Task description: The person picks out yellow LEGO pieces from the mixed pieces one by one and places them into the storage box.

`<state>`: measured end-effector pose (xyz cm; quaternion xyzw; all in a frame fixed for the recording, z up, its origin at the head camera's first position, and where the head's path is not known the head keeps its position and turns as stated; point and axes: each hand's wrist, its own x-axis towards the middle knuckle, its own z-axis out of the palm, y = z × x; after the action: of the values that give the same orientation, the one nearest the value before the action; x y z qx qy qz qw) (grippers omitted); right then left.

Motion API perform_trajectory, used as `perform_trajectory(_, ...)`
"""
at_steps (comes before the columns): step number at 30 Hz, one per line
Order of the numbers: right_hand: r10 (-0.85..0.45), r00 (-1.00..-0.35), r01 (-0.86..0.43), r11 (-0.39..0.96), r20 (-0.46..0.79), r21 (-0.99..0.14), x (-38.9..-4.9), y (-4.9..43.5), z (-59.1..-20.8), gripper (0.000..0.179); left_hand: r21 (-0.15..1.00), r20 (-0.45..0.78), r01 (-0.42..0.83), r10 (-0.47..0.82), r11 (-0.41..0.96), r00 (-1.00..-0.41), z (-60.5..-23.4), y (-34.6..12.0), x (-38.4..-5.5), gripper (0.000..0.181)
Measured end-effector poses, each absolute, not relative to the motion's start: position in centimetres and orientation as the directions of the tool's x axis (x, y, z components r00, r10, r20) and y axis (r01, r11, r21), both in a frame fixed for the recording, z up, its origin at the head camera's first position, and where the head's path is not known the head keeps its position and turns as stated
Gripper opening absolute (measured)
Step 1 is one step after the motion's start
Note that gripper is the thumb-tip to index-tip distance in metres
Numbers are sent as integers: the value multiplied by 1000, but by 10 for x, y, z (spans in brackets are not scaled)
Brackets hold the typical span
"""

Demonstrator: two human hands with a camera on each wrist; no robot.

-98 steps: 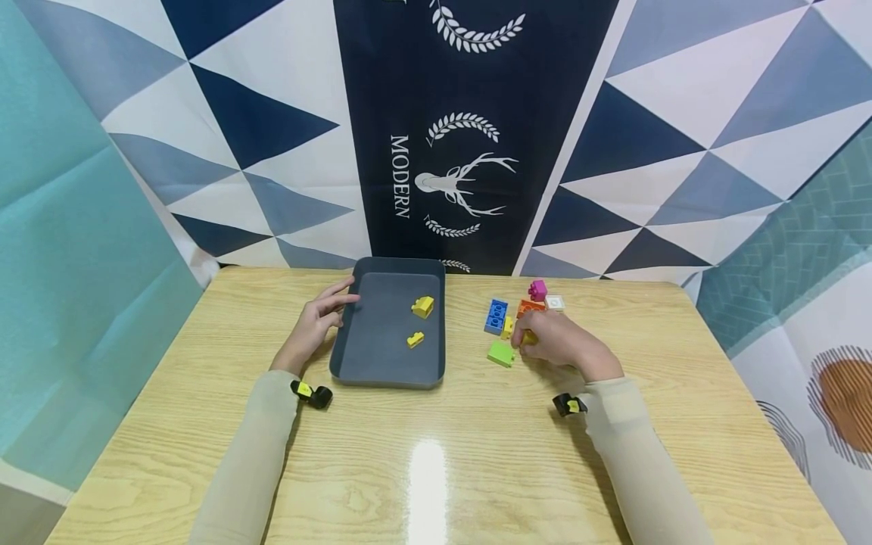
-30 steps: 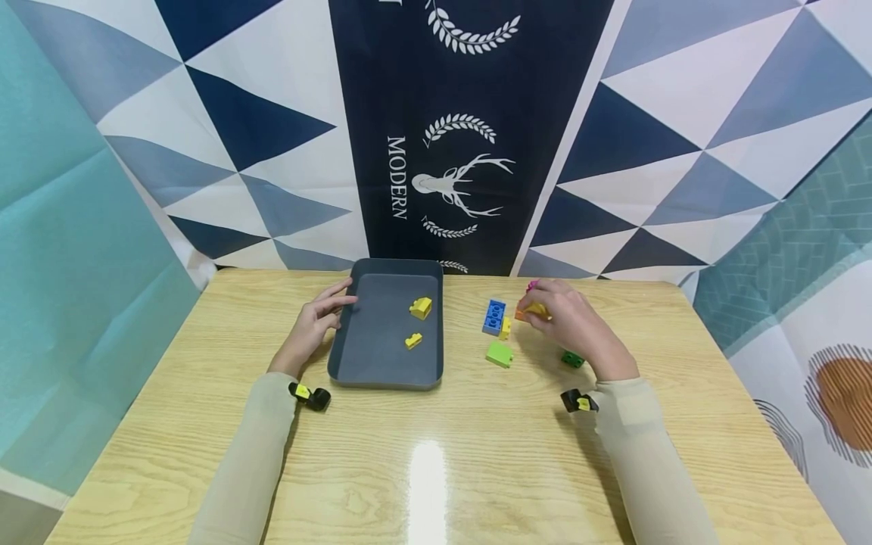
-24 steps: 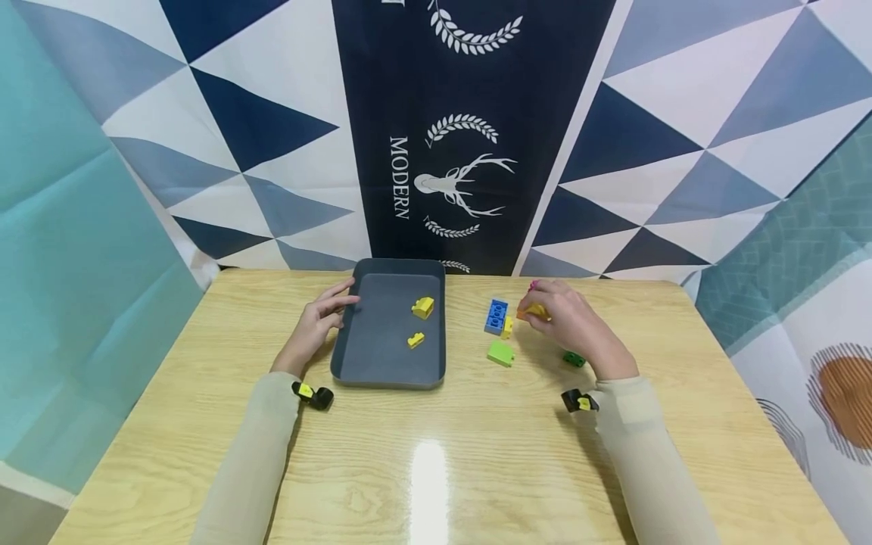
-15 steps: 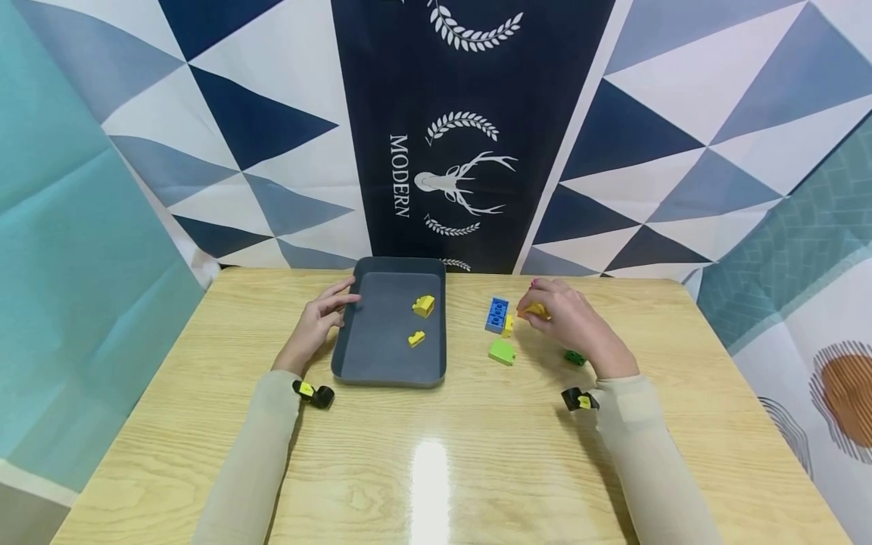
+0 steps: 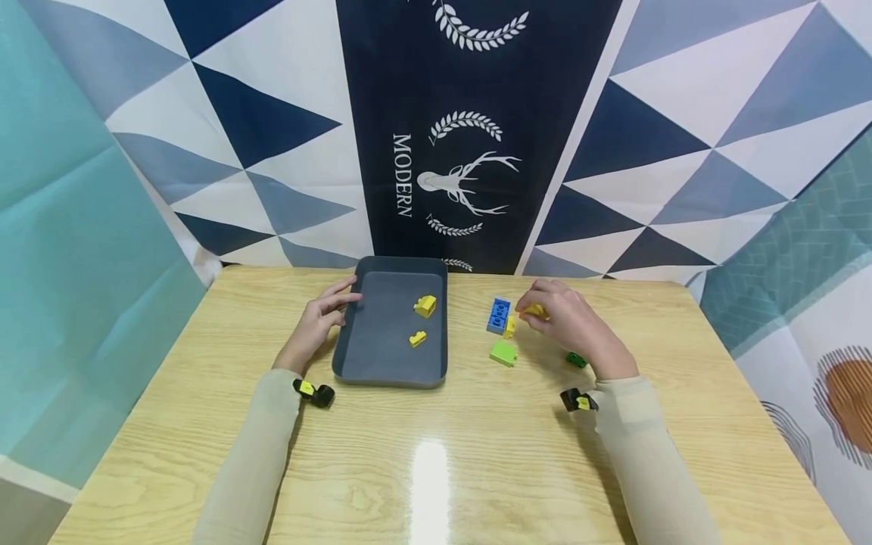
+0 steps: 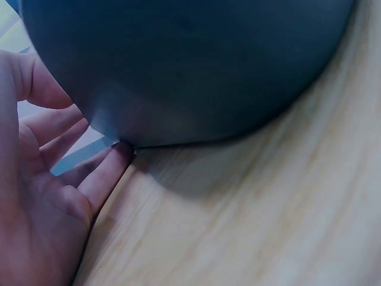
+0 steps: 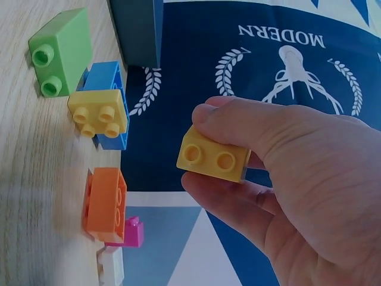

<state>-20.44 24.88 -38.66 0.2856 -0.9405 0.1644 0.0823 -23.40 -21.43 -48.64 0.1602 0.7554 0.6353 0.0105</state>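
Note:
My right hand (image 5: pixel 568 325) pinches a yellow toy brick (image 7: pixel 214 156) between thumb and fingers, raised over the loose bricks. In the right wrist view an orange brick (image 7: pixel 106 204), a magenta brick (image 7: pixel 134 232) and a white brick (image 7: pixel 112 266) stand below it. Left of that hand lie a blue brick (image 5: pixel 498 315), a small yellow brick (image 5: pixel 509 327) against it, and a light green brick (image 5: pixel 503 353). My left hand (image 5: pixel 315 322) touches the left side of a dark grey tray (image 5: pixel 388 371) with loosely extended fingers. Two yellow bricks (image 5: pixel 425 306) lie inside the tray.
A dark green brick (image 5: pixel 576 359) lies on the wooden table (image 5: pixel 368 469) beneath the right wrist. Behind the table's back edge hangs a patterned cloth (image 5: pixel 272 136). The tray stands close to that edge.
Since the oldest frame, my right hand has lifted and moved slightly back with the yellow brick, uncovering the dark green brick. Over the last second it barely moves. My left hand stays at the tray.

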Motion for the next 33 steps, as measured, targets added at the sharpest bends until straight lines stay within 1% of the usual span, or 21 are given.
perform_trajectory(7, -519, -822, -567, 780, 235, -263, -208, 245, -384, 14, 962, 191, 233, 255, 143, -948, -486, -215, -234, 53)
perform_trajectory(14, -523, -821, -569, 779, 228, -262, -209, 243, -376, 13, 967, 167, 210, 261, 147, -951, -484, -215, -234, 54)
perform_trajectory(26, -529, -837, -546, 791, 140, -275, -215, 242, -359, 17, 966, 149, 197, 263, 165, -953, -483, -218, -234, 55)
perform_trajectory(33, -552, -823, -567, 785, 131, -251, -222, 243, -352, 18, 966, 148, 200, 279, 166, -949, -483, -219, -235, 55)
